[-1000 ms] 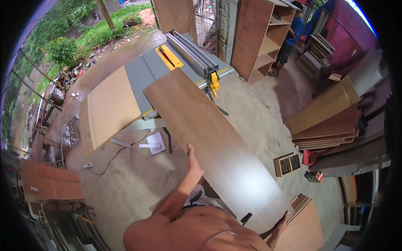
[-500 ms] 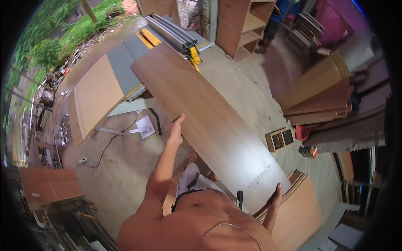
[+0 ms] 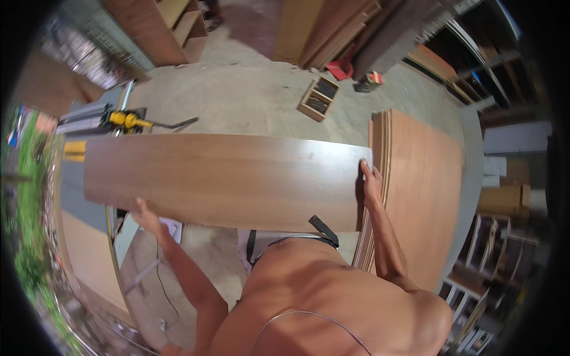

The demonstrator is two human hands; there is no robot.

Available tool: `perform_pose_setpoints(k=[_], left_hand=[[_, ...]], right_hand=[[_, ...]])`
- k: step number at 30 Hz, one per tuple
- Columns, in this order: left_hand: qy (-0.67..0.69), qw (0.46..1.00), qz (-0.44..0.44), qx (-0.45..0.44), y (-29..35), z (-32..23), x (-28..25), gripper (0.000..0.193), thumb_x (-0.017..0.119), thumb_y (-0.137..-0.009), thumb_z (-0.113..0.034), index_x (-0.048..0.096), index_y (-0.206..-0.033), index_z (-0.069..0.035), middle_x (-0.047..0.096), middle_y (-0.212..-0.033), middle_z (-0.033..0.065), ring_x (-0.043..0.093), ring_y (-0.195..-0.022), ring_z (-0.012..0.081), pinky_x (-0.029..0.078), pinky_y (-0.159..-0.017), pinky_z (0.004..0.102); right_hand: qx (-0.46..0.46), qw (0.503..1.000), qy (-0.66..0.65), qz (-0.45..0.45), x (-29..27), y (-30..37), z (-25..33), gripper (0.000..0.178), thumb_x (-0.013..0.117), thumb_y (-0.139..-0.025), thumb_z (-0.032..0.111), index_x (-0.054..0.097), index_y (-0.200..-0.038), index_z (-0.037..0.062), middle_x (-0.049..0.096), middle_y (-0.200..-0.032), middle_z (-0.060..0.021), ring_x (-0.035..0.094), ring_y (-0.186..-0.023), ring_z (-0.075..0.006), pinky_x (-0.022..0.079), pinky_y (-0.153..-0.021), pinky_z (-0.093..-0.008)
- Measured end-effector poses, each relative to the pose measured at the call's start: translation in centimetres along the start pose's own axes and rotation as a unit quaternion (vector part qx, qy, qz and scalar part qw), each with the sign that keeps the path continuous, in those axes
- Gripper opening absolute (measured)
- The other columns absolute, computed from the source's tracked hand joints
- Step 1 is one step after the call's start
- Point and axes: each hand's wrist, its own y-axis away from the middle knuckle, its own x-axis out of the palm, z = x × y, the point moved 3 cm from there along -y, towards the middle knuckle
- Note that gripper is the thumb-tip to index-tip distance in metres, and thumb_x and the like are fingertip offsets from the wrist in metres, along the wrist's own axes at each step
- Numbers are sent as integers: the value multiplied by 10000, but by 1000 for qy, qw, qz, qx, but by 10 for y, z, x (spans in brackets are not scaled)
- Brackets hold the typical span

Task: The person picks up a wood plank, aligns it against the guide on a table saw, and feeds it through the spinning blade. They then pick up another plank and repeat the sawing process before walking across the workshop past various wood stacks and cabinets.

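Note:
A long brown wooden board [image 3: 225, 178] spans the space in front of me, lying left to right. My left hand [image 3: 148, 218] grips its near edge toward the left end, thumb on top and the other fingers hidden beneath. My right hand [image 3: 371, 185] holds the right end, thumb over the face. The board's left end overlaps the grey table saw [image 3: 71, 184]; whether it rests there I cannot tell. Just beyond my right hand is a stack of plywood sheets [image 3: 424, 196], close to the board's right end.
A yellow saw part [image 3: 124, 120] sits past the board's far left. On the concrete floor ahead are a small wooden box [image 3: 319, 98] with dark contents, a red dustpan [image 3: 340, 69] and a can [image 3: 369, 82]. Tall boards [image 3: 332, 29] and a wooden cabinet [image 3: 172, 35] stand farther back.
My view has turned to the right. The board, slanting away to the far left before, now lies crosswise in front of me, with both hands still on it.

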Motion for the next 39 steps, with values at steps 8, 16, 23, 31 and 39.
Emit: perform_pose_setpoints(k=[8,16,23,31,39], left_hand=[[137,988,62,-39,16,-21,13,818,613,-1080,-287,102,-1667,-36,367,-1646,228,525,-1392,364,497,-1131,487],[140,986,83,-37,6,-21,12,656,547,-1106,-254,201,-1630,-64,438,-1588,213,525,-1393,357,527,-1107,505],[126,977,163,-57,-30,13,-5,664,516,-1114,-313,198,-1632,-48,419,-1595,249,509,-1396,408,502,-1109,550],[-90,740,135,653,211,-115,179,788,404,-1111,-528,490,-1437,184,546,-1363,440,614,-1131,584,517,-1021,583],[119,535,381,745,479,-190,151,744,482,-1093,-508,506,-1450,144,544,-1413,387,575,-1230,530,457,-1096,562]], right_hand=[[-22,988,-154,-6,-9,7,10,700,588,-1059,525,601,-1411,-80,616,-1424,-161,514,-1349,-208,300,-1214,-349],[-60,993,-93,-33,-9,27,37,742,546,-1050,615,687,-1282,-75,672,-1184,-158,556,-1129,-234,409,-1018,-410],[-41,986,-161,7,-6,18,27,596,558,-1078,458,660,-1308,-83,696,-1283,-212,620,-1163,-251,439,-1056,-441],[-159,976,146,-20,33,-1,39,718,350,-1103,602,650,-1232,-37,693,-1173,-305,606,-1202,-460,475,-1031,-534],[-77,991,-19,-110,18,39,53,913,459,-990,731,689,-1090,-147,711,-1069,-358,705,-1044,-491,545,-909,-578]])
